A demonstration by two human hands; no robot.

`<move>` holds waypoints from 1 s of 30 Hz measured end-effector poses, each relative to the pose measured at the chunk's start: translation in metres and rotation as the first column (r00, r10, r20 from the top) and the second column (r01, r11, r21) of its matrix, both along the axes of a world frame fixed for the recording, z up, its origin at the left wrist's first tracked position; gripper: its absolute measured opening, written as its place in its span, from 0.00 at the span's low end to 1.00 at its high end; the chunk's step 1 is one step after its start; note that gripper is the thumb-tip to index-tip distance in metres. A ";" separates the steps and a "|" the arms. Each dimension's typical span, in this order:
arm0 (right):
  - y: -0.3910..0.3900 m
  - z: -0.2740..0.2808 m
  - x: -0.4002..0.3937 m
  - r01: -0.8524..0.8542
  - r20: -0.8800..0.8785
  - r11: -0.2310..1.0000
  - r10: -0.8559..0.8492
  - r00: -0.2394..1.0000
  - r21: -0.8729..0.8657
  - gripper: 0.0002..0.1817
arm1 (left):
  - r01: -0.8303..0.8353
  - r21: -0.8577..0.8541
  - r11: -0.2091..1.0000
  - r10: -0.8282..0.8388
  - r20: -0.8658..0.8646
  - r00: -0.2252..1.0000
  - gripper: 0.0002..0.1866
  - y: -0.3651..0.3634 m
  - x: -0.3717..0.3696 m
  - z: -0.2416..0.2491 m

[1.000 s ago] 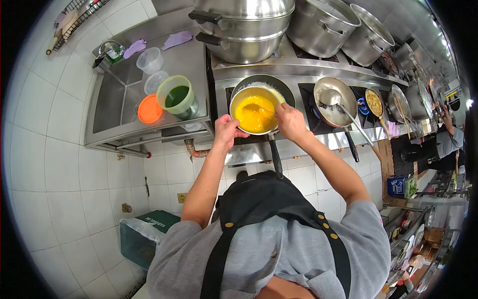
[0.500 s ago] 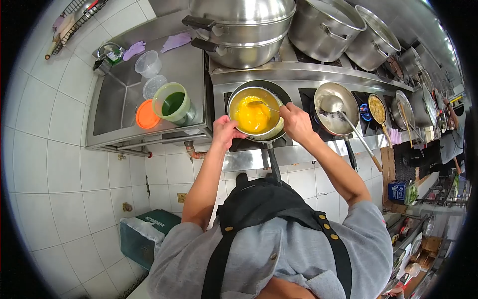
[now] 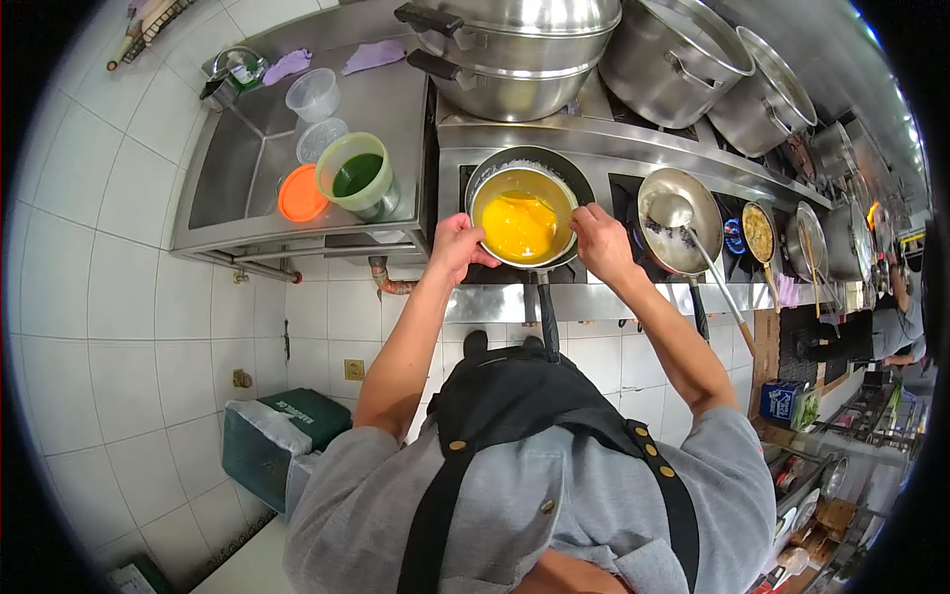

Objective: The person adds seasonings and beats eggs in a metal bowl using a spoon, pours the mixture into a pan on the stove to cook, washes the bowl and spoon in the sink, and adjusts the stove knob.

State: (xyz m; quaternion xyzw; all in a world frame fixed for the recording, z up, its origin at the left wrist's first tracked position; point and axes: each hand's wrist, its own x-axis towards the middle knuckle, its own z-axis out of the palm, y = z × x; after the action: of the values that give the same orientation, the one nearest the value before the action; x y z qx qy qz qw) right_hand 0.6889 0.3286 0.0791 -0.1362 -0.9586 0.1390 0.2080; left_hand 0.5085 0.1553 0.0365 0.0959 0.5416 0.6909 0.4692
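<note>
A metal bowl point(image 3: 479, 202) of yellow beaten egg point(image 3: 519, 230) is above a frying pan point(image 3: 584, 178) on the stove, covering much of it. My left hand point(image 3: 459, 247) grips the bowl's left rim between thumb and fingers. At the right rim, my right hand point(image 3: 600, 242) is closed in a pinch on the spoon's handle, which is largely hidden by the fingers. The spoon point(image 3: 534, 202) lies in the egg near the far side, its bowl coated yellow and hard to make out. The pan's black handle point(image 3: 548, 317) points toward my body.
Right of the bowl, a second pan point(image 3: 677, 249) holds a ladle point(image 3: 671, 210). A lit burner point(image 3: 733, 236) and a small pan of food point(image 3: 758, 232) follow. Large pots point(image 3: 675, 61) stand behind. Left, a counter bears a green-liquid container point(image 3: 346, 158) and orange lid point(image 3: 301, 192). A person point(image 3: 881, 327) is far right.
The spoon has gone from stirring mid-bowl to lying low at the far side. My right hand has shifted right and down to the bowl's rim. The view has shifted slightly.
</note>
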 end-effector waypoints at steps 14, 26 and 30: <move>-0.027 -0.003 0.017 -0.030 0.013 0.994 0.032 0.999 -0.105 0.04 | 0.021 -0.022 1.000 -0.021 0.007 1.000 0.05 -0.007 -0.003 -0.009; -0.033 -0.013 0.009 -0.059 -0.039 0.991 0.055 0.998 -0.123 0.04 | 0.021 -0.032 0.999 -0.021 0.010 1.000 0.04 -0.007 -0.003 -0.010; -0.042 -0.001 0.011 -0.060 -0.038 0.987 0.055 0.998 -0.146 0.04 | 0.029 -0.052 0.998 -0.029 0.004 1.000 0.04 -0.010 0.000 -0.013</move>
State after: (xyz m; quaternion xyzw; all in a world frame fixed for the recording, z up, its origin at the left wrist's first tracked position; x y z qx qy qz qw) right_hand 0.6998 0.2869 0.0781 -0.1212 -0.9455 0.2175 0.2097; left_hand 0.5089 0.1448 0.0239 0.0901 0.5572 0.6698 0.4824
